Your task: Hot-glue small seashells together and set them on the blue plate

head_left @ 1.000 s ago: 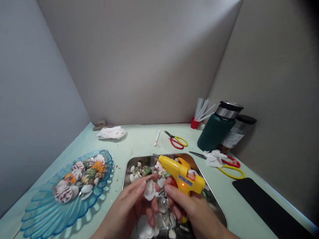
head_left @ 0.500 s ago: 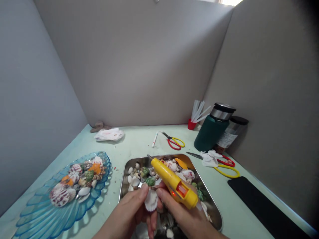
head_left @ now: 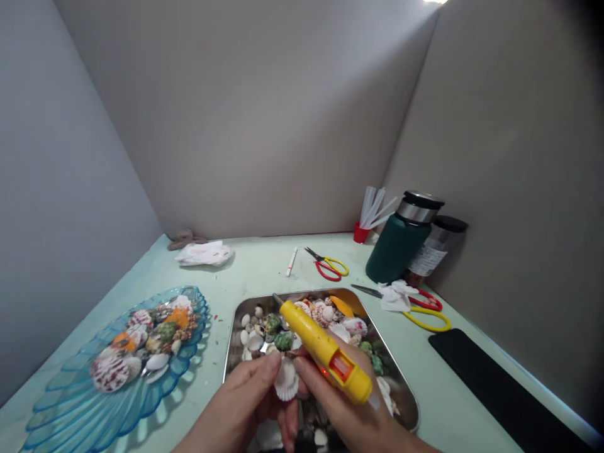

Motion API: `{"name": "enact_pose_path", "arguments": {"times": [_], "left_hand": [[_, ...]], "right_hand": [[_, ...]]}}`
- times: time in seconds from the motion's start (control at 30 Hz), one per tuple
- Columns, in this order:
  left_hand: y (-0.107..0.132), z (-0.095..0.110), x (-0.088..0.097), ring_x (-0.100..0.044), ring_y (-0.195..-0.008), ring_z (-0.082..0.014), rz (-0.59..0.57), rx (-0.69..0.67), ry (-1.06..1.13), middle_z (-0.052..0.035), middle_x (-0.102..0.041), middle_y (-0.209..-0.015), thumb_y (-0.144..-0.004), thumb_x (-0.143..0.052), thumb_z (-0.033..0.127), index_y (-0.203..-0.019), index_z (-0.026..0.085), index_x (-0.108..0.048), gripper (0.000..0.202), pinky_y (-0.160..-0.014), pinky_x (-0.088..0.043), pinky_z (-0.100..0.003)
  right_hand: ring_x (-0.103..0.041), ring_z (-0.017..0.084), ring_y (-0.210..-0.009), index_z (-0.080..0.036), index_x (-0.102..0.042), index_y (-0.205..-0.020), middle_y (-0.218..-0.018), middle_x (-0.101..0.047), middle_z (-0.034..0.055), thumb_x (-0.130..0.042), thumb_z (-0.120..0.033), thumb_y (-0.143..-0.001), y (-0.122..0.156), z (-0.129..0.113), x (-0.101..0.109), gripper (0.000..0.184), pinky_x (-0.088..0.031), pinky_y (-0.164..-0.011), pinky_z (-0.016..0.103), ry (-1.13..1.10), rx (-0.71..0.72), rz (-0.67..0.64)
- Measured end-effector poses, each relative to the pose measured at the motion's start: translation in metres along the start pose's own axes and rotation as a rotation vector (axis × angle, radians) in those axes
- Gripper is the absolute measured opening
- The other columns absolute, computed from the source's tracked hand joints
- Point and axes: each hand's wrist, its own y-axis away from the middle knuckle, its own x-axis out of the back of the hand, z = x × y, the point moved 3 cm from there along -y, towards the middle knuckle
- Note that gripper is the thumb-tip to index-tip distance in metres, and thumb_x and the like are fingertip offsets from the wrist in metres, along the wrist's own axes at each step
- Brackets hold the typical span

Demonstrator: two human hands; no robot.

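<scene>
Low in the middle, my left hand (head_left: 245, 393) pinches a small white scallop shell (head_left: 286, 381) between thumb and fingers. My right hand (head_left: 342, 402) is wrapped round a yellow hot glue gun (head_left: 317, 340), whose nozzle points up and to the left, away from the shell. The right thumb and fingertips also touch the shell's upper right edge, by a small brownish piece I cannot make out. A red light glows on the gun's side. Both hands are over a metal tray (head_left: 401, 377) of assorted shells. The gun's handle is hidden by the right hand.
Left stands a blue scalloped glass dish (head_left: 70, 402) bearing several shells. Behind lie a white packet (head_left: 205, 253), a pen (head_left: 292, 262) and scissors (head_left: 331, 267). Glue sticks (head_left: 372, 206), a green bottle (head_left: 399, 248), larger scissors (head_left: 427, 319) with tissue (head_left: 397, 296), and a black strip (head_left: 500, 390) are rightward.
The glue gun has tilted slightly, its rear end dropping a little and its nozzle shifting left. My hands keep the same hold on the shell. The whole view has shifted slightly.
</scene>
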Motion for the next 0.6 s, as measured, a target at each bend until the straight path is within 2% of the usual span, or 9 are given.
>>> {"name": "enact_pose_path", "arguments": {"times": [0.1,0.23,0.43,0.53,0.6], "left_hand": [[0.001,0.000,-0.001,-0.053,-0.044,-0.0112,-0.017,0.003,-0.004,-0.0043,-0.060,-0.051,-0.084,-0.049,0.049,-0.071,0.011,-0.060,0.042,-0.047,-0.045,-0.022],[0.000,0.000,-0.001,-0.053,-0.045,-0.0117,-0.028,-0.004,-0.011,-0.0044,-0.060,-0.052,-0.087,-0.045,0.048,-0.073,0.011,-0.060,0.043,-0.048,-0.045,-0.022],[-0.004,-0.006,0.004,-0.052,-0.046,-0.0105,-0.019,0.043,-0.071,-0.0034,-0.059,-0.050,-0.081,-0.050,0.056,-0.081,0.009,-0.064,0.048,-0.048,-0.041,-0.019],[-0.005,-0.008,0.006,-0.052,-0.047,-0.0106,-0.013,0.035,-0.138,-0.0027,-0.060,-0.051,-0.080,-0.052,0.056,-0.090,0.010,-0.064,0.049,-0.049,-0.040,-0.019],[-0.005,-0.008,0.006,-0.052,-0.047,-0.0110,-0.011,0.027,-0.139,-0.0025,-0.060,-0.051,-0.080,-0.053,0.054,-0.098,0.009,-0.062,0.049,-0.049,-0.041,-0.020]], "right_hand": [[-0.062,0.026,-0.077,-0.022,-0.067,-0.076,-0.071,-0.065,0.0062,-0.069,-0.044,-0.071,0.000,0.002,-0.001,0.022,-0.050,-0.075,0.033,-0.017,0.000,-0.025],[-0.063,0.026,-0.080,-0.022,-0.068,-0.080,-0.076,-0.066,0.0065,-0.069,-0.043,-0.072,0.001,0.004,0.001,0.022,-0.051,-0.077,0.033,0.014,0.008,0.013],[-0.063,0.028,-0.093,-0.022,-0.070,-0.092,-0.092,-0.068,0.0095,-0.066,-0.040,-0.075,0.002,0.015,0.004,0.025,-0.051,-0.083,0.034,0.143,0.170,0.065],[-0.064,0.027,-0.093,-0.021,-0.069,-0.098,-0.098,-0.068,0.0094,-0.065,-0.039,-0.076,0.004,0.020,0.004,0.029,-0.053,-0.083,0.033,0.197,0.282,0.045],[-0.065,0.026,-0.094,-0.021,-0.068,-0.100,-0.102,-0.068,0.0096,-0.062,-0.038,-0.078,0.006,0.018,0.004,0.028,-0.053,-0.083,0.032,0.220,0.351,0.084]]}}
